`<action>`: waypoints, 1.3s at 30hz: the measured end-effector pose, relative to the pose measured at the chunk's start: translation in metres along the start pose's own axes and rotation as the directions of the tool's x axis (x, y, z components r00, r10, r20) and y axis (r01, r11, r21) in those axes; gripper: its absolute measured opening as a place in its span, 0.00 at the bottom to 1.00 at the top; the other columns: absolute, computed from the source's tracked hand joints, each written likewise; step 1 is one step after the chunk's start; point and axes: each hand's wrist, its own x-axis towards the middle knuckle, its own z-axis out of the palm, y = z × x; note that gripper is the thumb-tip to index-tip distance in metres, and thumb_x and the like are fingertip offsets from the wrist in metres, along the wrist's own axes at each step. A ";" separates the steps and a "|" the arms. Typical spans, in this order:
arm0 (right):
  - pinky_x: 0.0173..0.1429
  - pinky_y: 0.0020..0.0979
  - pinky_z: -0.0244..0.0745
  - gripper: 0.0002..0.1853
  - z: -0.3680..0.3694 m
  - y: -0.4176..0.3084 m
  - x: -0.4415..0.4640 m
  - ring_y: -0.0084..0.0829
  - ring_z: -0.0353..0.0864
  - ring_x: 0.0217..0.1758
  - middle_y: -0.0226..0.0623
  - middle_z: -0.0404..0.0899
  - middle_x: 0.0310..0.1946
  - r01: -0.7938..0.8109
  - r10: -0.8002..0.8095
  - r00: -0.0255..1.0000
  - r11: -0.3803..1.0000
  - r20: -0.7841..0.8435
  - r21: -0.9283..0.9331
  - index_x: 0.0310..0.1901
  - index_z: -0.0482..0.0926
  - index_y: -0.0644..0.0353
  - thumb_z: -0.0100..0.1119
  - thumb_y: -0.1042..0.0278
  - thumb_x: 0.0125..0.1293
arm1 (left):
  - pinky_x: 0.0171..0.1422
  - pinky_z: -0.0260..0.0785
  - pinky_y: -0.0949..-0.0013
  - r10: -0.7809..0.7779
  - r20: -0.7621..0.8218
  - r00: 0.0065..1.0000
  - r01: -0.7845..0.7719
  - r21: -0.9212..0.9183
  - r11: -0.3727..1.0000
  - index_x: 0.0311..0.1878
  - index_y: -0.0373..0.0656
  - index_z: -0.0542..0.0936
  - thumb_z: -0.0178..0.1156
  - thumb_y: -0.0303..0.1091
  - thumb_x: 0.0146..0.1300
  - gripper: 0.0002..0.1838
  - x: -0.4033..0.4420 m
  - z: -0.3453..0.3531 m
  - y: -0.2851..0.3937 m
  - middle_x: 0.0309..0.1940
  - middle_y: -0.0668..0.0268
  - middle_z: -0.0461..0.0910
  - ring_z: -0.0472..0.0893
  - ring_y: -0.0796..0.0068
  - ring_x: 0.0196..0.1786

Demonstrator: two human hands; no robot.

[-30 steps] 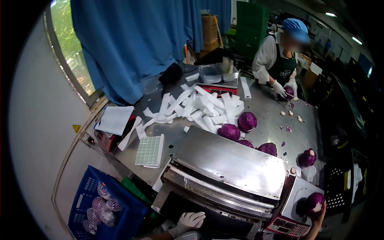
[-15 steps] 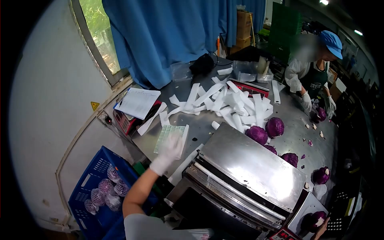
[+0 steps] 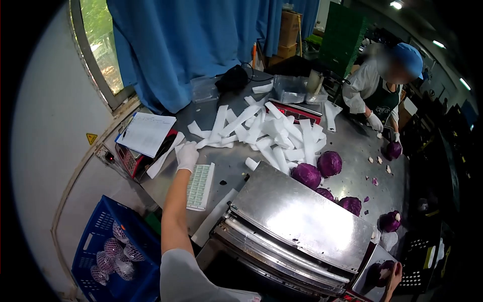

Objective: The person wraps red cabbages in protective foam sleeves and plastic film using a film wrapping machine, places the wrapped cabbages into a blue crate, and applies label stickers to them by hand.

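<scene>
Near right, the bare right hand [image 3: 396, 276] still touches the side of a purple cabbage [image 3: 385, 272] on the scale [image 3: 375, 255]; I cannot tell if its fingers squeeze; farther left, the gloved left hand [image 3: 187, 156] has just gone from above the green-squared pad [image 3: 200, 187] to the pad's far end, by the heap of white strips [image 3: 221, 123]; so its work seems to be there now; I cannot tell if those fingers pinch anything; near left, a blue crate [image 3: 146, 277] holds netted balls [image 3: 105, 261]; the shiny machine [image 3: 302, 216] stands in the near middle; beyond it, the metal table [image 3: 236, 166] has more cabbages [image 3: 329, 164]; at the far right, another person [image 3: 375, 88] touches a cabbage [image 3: 394, 150]; a blue curtain [image 3: 166, 55] hangs far left.
</scene>
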 end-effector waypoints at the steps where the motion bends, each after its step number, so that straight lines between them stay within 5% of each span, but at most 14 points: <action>1: 0.55 0.29 0.67 0.24 0.001 0.008 0.000 0.34 0.74 0.50 0.45 0.76 0.48 0.022 -0.022 1.000 1.000 -0.016 -0.005 0.54 0.70 0.66 0.53 0.54 0.65 | 0.45 0.70 0.58 -0.012 -0.080 0.997 -0.001 -0.162 0.987 0.33 0.44 0.78 0.58 0.41 0.52 0.11 -0.001 -0.011 0.006 0.33 0.57 0.79 0.77 0.55 0.43; 4: 0.62 0.29 0.60 0.26 0.009 0.041 0.003 0.36 0.69 0.58 0.45 0.70 0.55 0.117 -0.115 0.992 0.991 -0.043 0.061 0.56 0.68 0.68 0.55 0.57 0.64 | 0.42 0.70 0.55 0.102 -0.378 0.920 -0.189 -0.201 0.961 0.28 0.42 0.78 0.52 0.38 0.53 0.10 -0.013 -0.069 0.027 0.29 0.56 0.78 0.77 0.52 0.40; 7: 0.61 0.27 0.62 0.26 0.009 0.020 -0.010 0.32 0.70 0.57 0.43 0.72 0.55 0.144 -0.144 0.984 0.990 -0.107 -0.004 0.58 0.67 0.64 0.56 0.57 0.63 | 0.36 0.71 0.55 0.134 -0.461 0.877 -0.292 -0.291 0.911 0.33 0.46 0.80 0.53 0.37 0.52 0.10 -0.040 -0.147 0.051 0.30 0.59 0.78 0.78 0.53 0.34; 10: 0.64 0.33 0.61 0.30 0.002 -0.005 -0.021 0.43 0.67 0.62 0.50 0.68 0.58 0.071 -0.072 0.990 0.997 -0.121 -0.009 0.56 0.70 0.65 0.62 0.53 0.57 | 0.38 0.71 0.62 0.186 -0.500 0.846 -0.400 -0.366 0.840 0.36 0.47 0.81 0.58 0.36 0.52 0.09 -0.069 -0.212 0.068 0.34 0.59 0.80 0.79 0.56 0.36; 14: 0.61 0.35 0.64 0.29 -0.009 -0.022 -0.032 0.47 0.71 0.57 0.53 0.71 0.53 0.164 -0.152 0.967 0.985 -0.205 0.044 0.51 0.74 0.65 0.63 0.52 0.54 | 0.42 0.70 0.74 0.223 -0.431 0.874 -0.479 -0.689 0.544 0.39 0.34 0.79 0.53 0.26 0.58 0.09 -0.127 -0.290 0.103 0.31 0.62 0.81 0.78 0.76 0.36; 18: 0.57 0.32 0.69 0.25 -0.032 -0.059 -0.070 0.39 0.75 0.53 0.49 0.77 0.46 0.141 -0.061 0.940 0.965 -0.335 0.221 0.50 0.75 0.62 0.65 0.57 0.53 | 0.47 0.66 0.75 0.349 -0.225 0.910 -0.310 -0.927 0.211 0.42 0.33 0.78 0.52 0.29 0.58 0.12 -0.193 -0.314 0.132 0.36 0.64 0.79 0.76 0.76 0.40; 20: 0.53 0.31 0.73 0.26 -0.038 -0.083 -0.105 0.34 0.75 0.53 0.44 0.75 0.49 0.160 -0.078 0.983 0.799 -0.164 0.580 0.53 0.72 0.60 0.66 0.64 0.52 | 0.47 0.66 0.74 0.454 -0.315 0.833 -0.461 -0.850 0.256 0.41 0.33 0.78 0.53 0.29 0.57 0.12 -0.246 -0.312 0.159 0.36 0.63 0.80 0.76 0.75 0.40; 22: 0.52 0.31 0.74 0.31 -0.031 -0.107 -0.153 0.32 0.73 0.55 0.41 0.71 0.53 0.145 -0.224 0.974 0.526 -0.028 0.838 0.59 0.67 0.57 0.65 0.71 0.52 | 0.45 0.68 0.73 0.545 -0.213 0.811 -0.381 -0.899 0.215 0.39 0.35 0.80 0.56 0.29 0.54 0.11 -0.300 -0.303 0.183 0.33 0.62 0.81 0.77 0.74 0.37; 24: 0.55 0.30 0.71 0.34 -0.045 -0.144 -0.203 0.33 0.71 0.55 0.40 0.67 0.55 -0.308 -0.413 0.848 0.125 0.332 0.943 0.62 0.62 0.58 0.65 0.74 0.53 | 0.39 0.69 0.72 0.692 -0.217 0.689 -0.455 -0.872 0.179 0.36 0.38 0.81 0.57 0.27 0.50 0.10 -0.341 -0.292 0.207 0.28 0.61 0.80 0.78 0.73 0.31; 26: 0.56 0.31 0.70 0.32 -0.040 -0.157 -0.234 0.31 0.71 0.55 0.38 0.69 0.53 -0.338 -0.405 0.862 -0.010 0.305 0.941 0.61 0.62 0.63 0.64 0.75 0.54 | 0.30 0.68 0.72 0.784 -0.283 0.553 -0.581 -0.805 0.119 0.35 0.39 0.81 0.57 0.24 0.47 0.10 -0.373 -0.284 0.224 0.23 0.61 0.78 0.77 0.71 0.24; 28: 0.51 0.32 0.75 0.22 -0.030 -0.146 -0.244 0.25 0.75 0.48 0.35 0.75 0.45 -0.181 -0.235 0.939 0.281 0.250 0.943 0.53 0.67 0.65 0.62 0.74 0.57 | 0.28 0.63 0.75 0.869 -0.242 0.432 -0.556 -0.830 0.045 0.36 0.38 0.81 0.57 0.26 0.47 0.11 -0.392 -0.284 0.227 0.20 0.64 0.74 0.72 0.75 0.22; 31: 0.36 0.24 0.79 0.14 -0.037 -0.134 -0.244 0.23 0.78 0.38 0.36 0.78 0.39 -0.260 -0.013 0.965 0.089 0.263 0.961 0.47 0.70 0.67 0.57 0.74 0.61 | 0.24 0.63 0.74 0.875 -0.359 0.326 -0.613 -0.784 -0.093 0.34 0.39 0.82 0.58 0.22 0.43 0.12 -0.405 -0.282 0.224 0.17 0.65 0.72 0.71 0.74 0.18; 35: 0.33 0.25 0.79 0.17 -0.043 -0.123 -0.251 0.23 0.79 0.37 0.37 0.79 0.37 -0.221 0.038 0.975 0.037 0.219 0.975 0.49 0.69 0.67 0.59 0.75 0.59 | 0.22 0.64 0.72 0.886 -0.432 0.170 -0.644 -0.729 -0.232 0.33 0.39 0.82 0.58 0.21 0.38 0.14 -0.409 -0.290 0.222 0.16 0.66 0.74 0.73 0.72 0.17; 39: 0.32 0.24 0.79 0.14 -0.042 -0.112 -0.255 0.22 0.79 0.36 0.37 0.79 0.37 -0.183 -0.007 0.982 0.198 0.188 0.963 0.46 0.72 0.67 0.59 0.73 0.60 | 0.24 0.66 0.71 0.920 -0.386 0.064 -0.470 -0.825 -0.314 0.34 0.37 0.82 0.59 0.21 0.36 0.15 -0.415 -0.299 0.227 0.18 0.65 0.75 0.75 0.70 0.19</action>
